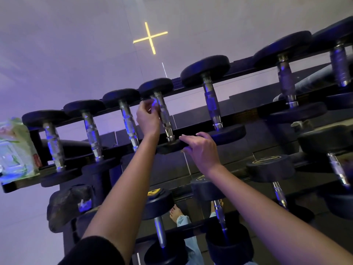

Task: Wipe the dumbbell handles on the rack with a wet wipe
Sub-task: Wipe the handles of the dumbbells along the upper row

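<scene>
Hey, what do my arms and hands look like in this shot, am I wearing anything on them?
Both hands are bare: the left hand and right hand show no gloves, rings or watch. A black sleeve covers the left arm from about the elbow up, leaving the forearm uncovered. The right arm is bare for as much of it as shows.

Dark tiered rack (pixel 256 112) recorded. On the top tier, 7 dumbbells (pixel 212 100) are laid crosswise, heads resting on the front and back rails. A green-and-white wipes pack (pixel 17 150) is stood at the left end. Further dumbbells are carried on the lower tiers.
</scene>
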